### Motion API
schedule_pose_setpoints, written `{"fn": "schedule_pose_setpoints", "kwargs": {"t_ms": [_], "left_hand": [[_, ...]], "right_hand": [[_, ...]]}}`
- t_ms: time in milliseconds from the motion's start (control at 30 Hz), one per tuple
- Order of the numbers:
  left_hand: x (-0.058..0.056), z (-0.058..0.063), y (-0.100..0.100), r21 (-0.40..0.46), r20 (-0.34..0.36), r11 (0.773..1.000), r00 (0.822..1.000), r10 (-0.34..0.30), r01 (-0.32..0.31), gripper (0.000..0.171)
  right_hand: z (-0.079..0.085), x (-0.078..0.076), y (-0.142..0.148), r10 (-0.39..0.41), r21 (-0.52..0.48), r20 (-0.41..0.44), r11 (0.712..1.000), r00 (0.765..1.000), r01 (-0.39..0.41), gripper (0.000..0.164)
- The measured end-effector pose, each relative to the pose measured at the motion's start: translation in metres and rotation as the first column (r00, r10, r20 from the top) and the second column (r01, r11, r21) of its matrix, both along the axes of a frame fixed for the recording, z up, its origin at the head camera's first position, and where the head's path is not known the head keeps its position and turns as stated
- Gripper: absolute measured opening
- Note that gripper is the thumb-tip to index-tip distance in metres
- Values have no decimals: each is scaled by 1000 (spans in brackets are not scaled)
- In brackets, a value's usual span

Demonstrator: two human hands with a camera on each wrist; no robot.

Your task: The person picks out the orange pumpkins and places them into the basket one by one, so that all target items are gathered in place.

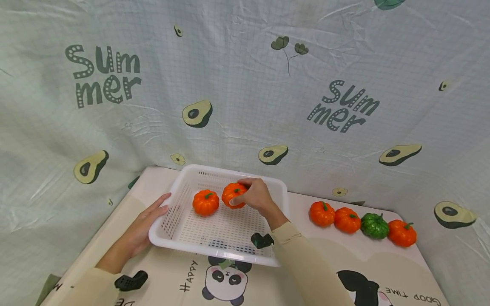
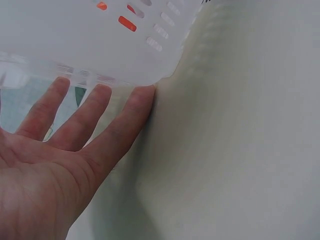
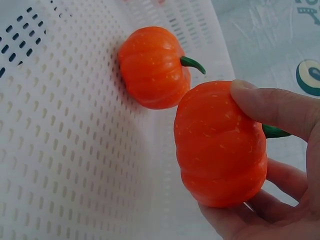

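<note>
My right hand [image 1: 255,194] grips a small orange toy pumpkin [image 3: 220,145] with a green stem, thumb on one side and fingers on the other. It is held inside a white perforated plastic basket [image 1: 180,245]. Beside it in the basket sits another orange pumpkin [image 1: 206,202], also seen in the right wrist view. At the basket's left side is my left hand [image 1: 143,225], its fingers [image 2: 125,120] extended and spread, with fingertips touching the underside of the basket edge. The left thumb is out of sight in the left wrist view.
Right of the basket, a row on the table holds an orange pumpkin [image 1: 322,213], a second orange pumpkin [image 1: 347,220], a green pumpkin [image 1: 374,225] and another orange pumpkin [image 1: 402,233]. A printed curtain [image 1: 237,85] hangs behind the table [image 1: 306,250].
</note>
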State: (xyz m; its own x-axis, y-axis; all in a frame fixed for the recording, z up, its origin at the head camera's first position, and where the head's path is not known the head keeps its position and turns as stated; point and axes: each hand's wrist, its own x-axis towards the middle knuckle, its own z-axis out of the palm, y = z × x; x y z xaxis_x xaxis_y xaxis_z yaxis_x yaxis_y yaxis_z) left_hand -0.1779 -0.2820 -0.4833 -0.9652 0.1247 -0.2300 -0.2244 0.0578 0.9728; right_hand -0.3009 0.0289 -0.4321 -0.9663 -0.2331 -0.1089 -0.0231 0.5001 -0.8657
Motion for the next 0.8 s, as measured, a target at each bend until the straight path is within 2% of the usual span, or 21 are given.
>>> {"fn": "schedule_pose_setpoints", "kwargs": {"t_ms": [533,800], "left_hand": [[2,0,-2,-11,-11,1000,1000,9,-9,67],[1,1,-1,-5,-9,1000,1000,1,-1,67]], "right_hand": [[-3,-4,-6,-6,23,62,1000,998,4,61],[-7,-4,-6,10,43,64,999,998,-12,61]]}}
